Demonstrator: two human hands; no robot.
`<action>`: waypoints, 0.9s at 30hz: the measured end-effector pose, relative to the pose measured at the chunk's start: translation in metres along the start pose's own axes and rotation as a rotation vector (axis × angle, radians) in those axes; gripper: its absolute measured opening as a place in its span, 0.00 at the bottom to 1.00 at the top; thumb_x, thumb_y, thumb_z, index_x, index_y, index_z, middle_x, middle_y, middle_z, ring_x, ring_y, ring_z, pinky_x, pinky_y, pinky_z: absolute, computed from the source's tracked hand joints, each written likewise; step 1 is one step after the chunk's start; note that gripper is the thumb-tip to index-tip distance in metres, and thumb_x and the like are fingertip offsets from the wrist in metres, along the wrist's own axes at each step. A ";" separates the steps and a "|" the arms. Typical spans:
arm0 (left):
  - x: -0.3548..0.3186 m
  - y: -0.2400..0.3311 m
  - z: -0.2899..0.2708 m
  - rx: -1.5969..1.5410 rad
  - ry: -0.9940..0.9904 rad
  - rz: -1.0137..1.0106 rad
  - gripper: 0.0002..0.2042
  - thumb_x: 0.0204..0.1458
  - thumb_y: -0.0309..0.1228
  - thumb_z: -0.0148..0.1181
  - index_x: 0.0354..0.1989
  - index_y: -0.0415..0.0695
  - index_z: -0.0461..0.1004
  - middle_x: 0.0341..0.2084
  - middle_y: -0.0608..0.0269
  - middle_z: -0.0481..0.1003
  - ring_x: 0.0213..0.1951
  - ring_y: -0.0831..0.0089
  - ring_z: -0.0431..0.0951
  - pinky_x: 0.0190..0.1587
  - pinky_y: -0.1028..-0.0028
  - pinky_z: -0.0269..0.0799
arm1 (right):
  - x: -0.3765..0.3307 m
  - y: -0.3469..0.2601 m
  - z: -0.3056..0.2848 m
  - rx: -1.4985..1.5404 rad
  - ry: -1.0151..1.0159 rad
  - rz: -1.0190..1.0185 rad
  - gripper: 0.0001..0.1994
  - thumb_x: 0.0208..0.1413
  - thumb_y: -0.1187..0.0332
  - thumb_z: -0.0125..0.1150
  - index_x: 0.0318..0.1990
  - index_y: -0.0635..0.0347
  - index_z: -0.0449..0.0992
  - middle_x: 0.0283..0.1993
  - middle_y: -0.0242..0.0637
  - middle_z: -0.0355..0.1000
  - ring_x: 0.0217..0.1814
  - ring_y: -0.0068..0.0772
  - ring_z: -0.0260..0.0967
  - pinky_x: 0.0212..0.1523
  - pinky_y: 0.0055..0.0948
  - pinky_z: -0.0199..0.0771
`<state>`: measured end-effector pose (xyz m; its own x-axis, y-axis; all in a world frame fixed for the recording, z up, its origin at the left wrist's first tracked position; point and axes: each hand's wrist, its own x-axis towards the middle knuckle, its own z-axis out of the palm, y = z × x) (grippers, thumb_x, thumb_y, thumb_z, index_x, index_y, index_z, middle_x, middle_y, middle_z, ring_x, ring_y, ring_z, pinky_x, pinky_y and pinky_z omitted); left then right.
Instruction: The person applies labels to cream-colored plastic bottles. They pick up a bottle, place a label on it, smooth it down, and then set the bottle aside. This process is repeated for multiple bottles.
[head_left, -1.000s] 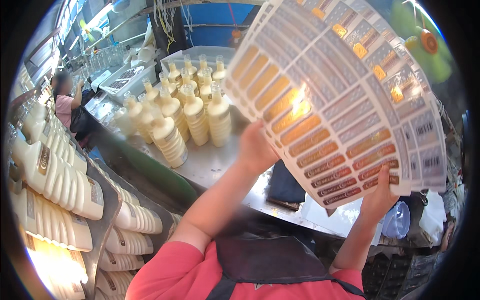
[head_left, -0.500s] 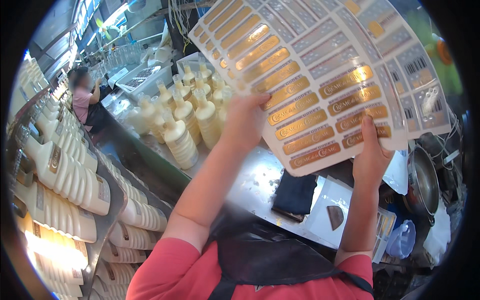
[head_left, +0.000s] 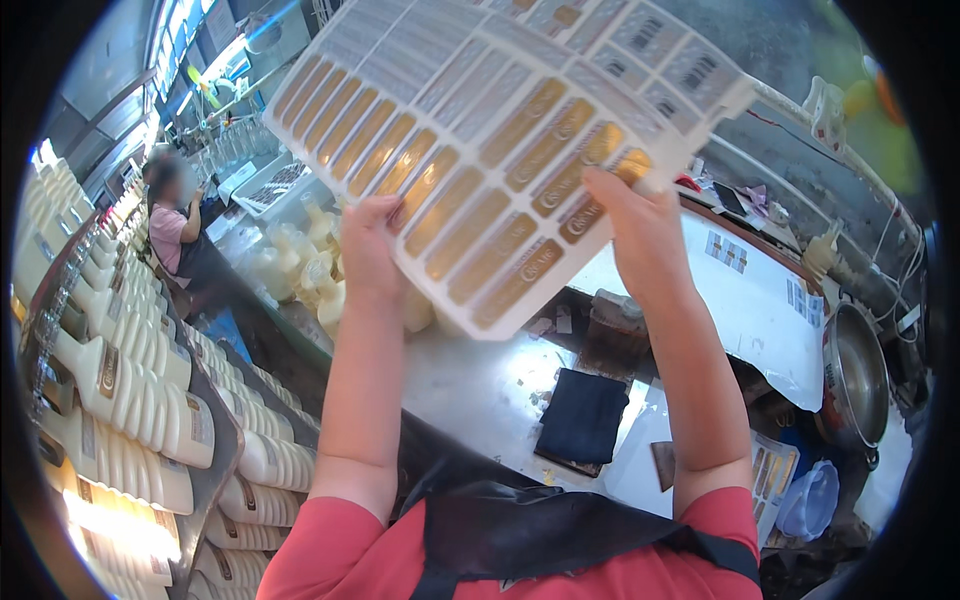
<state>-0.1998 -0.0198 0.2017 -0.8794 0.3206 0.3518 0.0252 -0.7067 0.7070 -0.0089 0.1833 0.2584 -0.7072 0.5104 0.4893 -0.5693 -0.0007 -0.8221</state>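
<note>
Both of my hands hold up a stack of label sheets (head_left: 470, 250), printed with rows of gold oval-ended labels, silver panels and barcode patches. My left hand (head_left: 375, 245) pinches the lower left edge, thumb on top. At the right edge, my right hand (head_left: 640, 225) grips the sheets with its thumb over the gold labels. The fingers beneath are hidden. Below the sheets, cream ribbed bottles (head_left: 320, 275) stand on the metal table (head_left: 460, 400), partly covered by my left arm and the stack. A folded dark cloth (head_left: 583, 415) lies on the table between my forearms.
On the left, shelves hold many cream labelled bottles (head_left: 130, 380). To the right are a white board (head_left: 750, 300), a metal pan (head_left: 855, 370) and a translucent bluish basin (head_left: 808, 498). A co-worker in pink (head_left: 170, 225) is at the far left, near a white tray (head_left: 285, 190).
The sheets have swung left and turned, now tilted over the bottles. Both hands moved left with them, keeping their grip. More of the white board on the right now shows.
</note>
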 end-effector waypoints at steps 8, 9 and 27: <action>0.034 0.020 0.018 0.238 0.251 0.141 0.18 0.48 0.17 0.51 0.50 0.26 0.68 0.38 0.48 0.76 0.38 0.57 0.84 0.36 0.61 0.86 | 0.038 0.015 0.005 -0.078 -0.195 0.310 0.27 0.67 0.50 0.58 0.62 0.63 0.70 0.51 0.40 0.75 0.48 0.30 0.77 0.46 0.28 0.75; 0.038 0.022 0.020 0.235 0.319 0.181 0.19 0.47 0.16 0.51 0.50 0.26 0.68 0.37 0.48 0.75 0.37 0.57 0.84 0.36 0.61 0.86 | 0.039 0.017 0.007 -0.086 -0.181 0.314 0.28 0.67 0.49 0.57 0.64 0.62 0.69 0.53 0.40 0.75 0.49 0.30 0.76 0.46 0.29 0.75; 0.303 -0.028 -0.080 0.674 0.528 -0.008 0.16 0.59 0.16 0.46 0.55 0.38 0.65 0.49 0.45 0.75 0.40 0.48 0.83 0.28 0.53 0.85 | -0.081 -0.006 -0.117 -0.643 -0.087 0.431 0.12 0.63 0.78 0.54 0.50 0.67 0.79 0.42 0.40 0.80 0.38 0.25 0.79 0.41 0.24 0.79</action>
<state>-0.5048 0.0460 0.2393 -0.9828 -0.1300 0.1314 0.1479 -0.1265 0.9809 0.1010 0.2421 0.1895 -0.8561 0.5092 0.0878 0.0994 0.3291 -0.9390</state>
